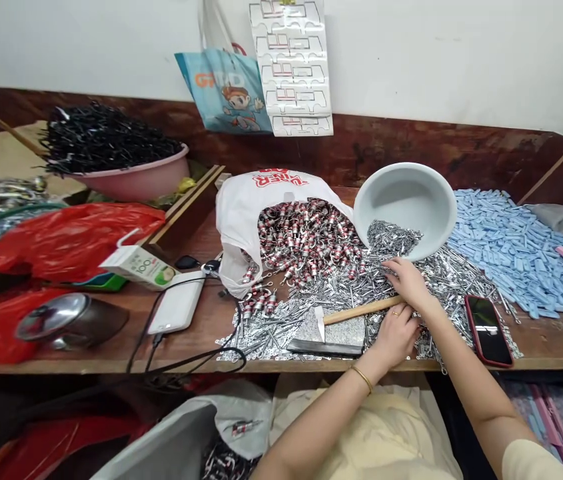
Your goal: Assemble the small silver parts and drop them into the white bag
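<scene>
My left hand (395,333) rests on the bench edge among small silver metal parts (341,293), fingers curled, just below a wooden-handled hammer (361,311) whose head lies on a grey stone slab (334,331). What the curled fingers hold is hidden. My right hand (408,280) lies on the silver pile just beyond the hammer handle, fingers bent down into the parts, below a tilted pale bowl (406,207) that holds more silver pieces.
A white plastic bag (241,213) of red-and-silver pieces lies open at centre. Blue plastic parts (511,247) are heaped at right beside a red-cased phone (488,330). At left: a pink basin (131,177) of black clips, red bags (71,237), a carton, a power bank (177,303) with cables.
</scene>
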Demonstrator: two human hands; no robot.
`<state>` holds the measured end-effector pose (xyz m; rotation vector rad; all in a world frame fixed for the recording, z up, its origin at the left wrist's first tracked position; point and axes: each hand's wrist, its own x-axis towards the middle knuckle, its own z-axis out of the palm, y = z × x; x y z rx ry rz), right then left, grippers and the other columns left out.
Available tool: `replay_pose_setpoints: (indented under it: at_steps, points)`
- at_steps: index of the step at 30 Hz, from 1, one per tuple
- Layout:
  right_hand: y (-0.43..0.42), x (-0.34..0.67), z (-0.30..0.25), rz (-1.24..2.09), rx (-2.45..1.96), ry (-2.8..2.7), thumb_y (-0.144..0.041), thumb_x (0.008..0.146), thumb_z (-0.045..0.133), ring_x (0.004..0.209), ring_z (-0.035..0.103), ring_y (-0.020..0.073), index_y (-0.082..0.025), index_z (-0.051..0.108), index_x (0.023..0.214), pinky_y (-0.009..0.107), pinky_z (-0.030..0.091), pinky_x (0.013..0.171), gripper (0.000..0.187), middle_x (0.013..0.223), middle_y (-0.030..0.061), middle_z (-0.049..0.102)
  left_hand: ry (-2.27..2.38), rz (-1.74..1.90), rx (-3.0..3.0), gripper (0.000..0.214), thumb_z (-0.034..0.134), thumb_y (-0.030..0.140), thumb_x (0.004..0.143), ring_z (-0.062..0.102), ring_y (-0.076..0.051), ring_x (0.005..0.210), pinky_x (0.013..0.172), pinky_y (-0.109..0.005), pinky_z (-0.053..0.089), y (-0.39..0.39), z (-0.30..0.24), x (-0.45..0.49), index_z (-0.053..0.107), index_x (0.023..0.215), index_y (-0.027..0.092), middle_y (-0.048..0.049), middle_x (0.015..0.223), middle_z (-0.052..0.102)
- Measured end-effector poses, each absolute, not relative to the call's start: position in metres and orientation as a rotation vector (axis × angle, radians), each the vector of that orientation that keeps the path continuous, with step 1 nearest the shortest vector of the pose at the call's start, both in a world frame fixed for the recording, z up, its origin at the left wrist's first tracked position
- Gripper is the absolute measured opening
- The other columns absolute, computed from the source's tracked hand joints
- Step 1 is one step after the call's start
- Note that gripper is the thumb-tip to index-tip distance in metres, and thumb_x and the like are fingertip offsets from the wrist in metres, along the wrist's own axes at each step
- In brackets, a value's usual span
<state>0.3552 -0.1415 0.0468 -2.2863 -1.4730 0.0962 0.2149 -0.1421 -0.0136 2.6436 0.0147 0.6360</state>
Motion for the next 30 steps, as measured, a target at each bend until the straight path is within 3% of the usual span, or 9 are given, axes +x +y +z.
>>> replay_pose_setpoints:
  at_steps: [4,6,10,14,19,25,30]
  points:
    - [-0.13,0.359,0.038,0.164,-2.233,-1.62,-0.015,0.092,0.06,0.112,0.057,0.0238,-0.022,0.07,0.12,0.037,0.046,0.096,0.031,0.121,0.0084,0.064,-0.049,0.564,2.615,0.02,0.053,0.025,0.096,0.058,-0.027,0.107,0.091,-0.042,0.053,-0.124,0.008,0.204,0.07,0.099,0.018,-0.0125,0.107,0.066]
    - [-0.129,0.363,0.037,0.189,-2.292,-1.62,-0.014,0.092,0.061,0.107,0.058,0.0234,-0.021,0.072,0.114,0.036,0.046,0.093,0.026,0.113,0.0079,0.066,-0.02,0.605,2.582,0.023,0.05,0.023,0.096,0.06,-0.025,0.102,0.089,-0.042,0.053,-0.089,0.022,0.196,0.071,0.105,0.02,-0.0105,0.103,0.068]
    - [-0.131,0.362,0.042,0.179,-2.379,-1.623,-0.018,0.094,0.06,0.102,0.059,0.0242,-0.02,0.072,0.104,0.033,0.045,0.086,0.016,0.105,0.0075,0.068,0.56,0.763,2.482,0.028,0.044,0.016,0.097,0.061,-0.026,0.102,0.093,-0.046,0.051,0.013,0.042,0.197,0.069,0.109,0.018,-0.0115,0.108,0.068]
    - [-0.128,0.352,0.046,0.134,-2.411,-1.61,-0.018,0.093,0.06,0.102,0.06,0.0254,-0.021,0.072,0.099,0.033,0.045,0.082,0.014,0.103,0.0087,0.07,0.946,0.598,2.595,0.024,0.049,0.014,0.093,0.057,-0.032,0.11,0.1,-0.048,0.045,0.083,0.042,0.22,0.067,0.108,0.011,-0.019,0.112,0.062]
    - [-0.137,0.36,0.041,0.225,-2.308,-1.489,-0.017,0.094,0.058,0.104,0.063,0.0228,-0.022,0.074,0.102,0.033,0.047,0.089,0.019,0.107,0.0062,0.072,1.04,0.523,2.7,0.024,0.054,0.014,0.091,0.054,-0.034,0.112,0.094,-0.045,0.044,0.095,0.032,0.229,0.062,0.114,0.013,-0.0203,0.117,0.06]
    - [-0.148,0.368,0.033,0.162,-2.201,-1.403,-0.02,0.093,0.057,0.109,0.061,0.0258,-0.022,0.077,0.1,0.041,0.046,0.098,0.022,0.112,0.0081,0.072,0.924,0.664,2.513,0.021,0.055,0.006,0.085,0.055,-0.032,0.109,0.098,-0.047,0.042,0.093,0.033,0.207,0.061,0.101,0.018,-0.0136,0.102,0.067]
    - [-0.145,0.357,0.028,0.04,-2.227,-1.29,-0.022,0.094,0.051,0.101,0.063,0.0251,-0.021,0.076,0.103,0.04,0.048,0.094,0.027,0.103,0.0093,0.074,0.812,0.915,1.736,0.049,0.06,0.012,0.085,0.065,-0.02,0.097,0.092,-0.038,0.052,0.08,0.033,0.184,0.051,0.132,0.02,-0.0111,0.117,0.063]
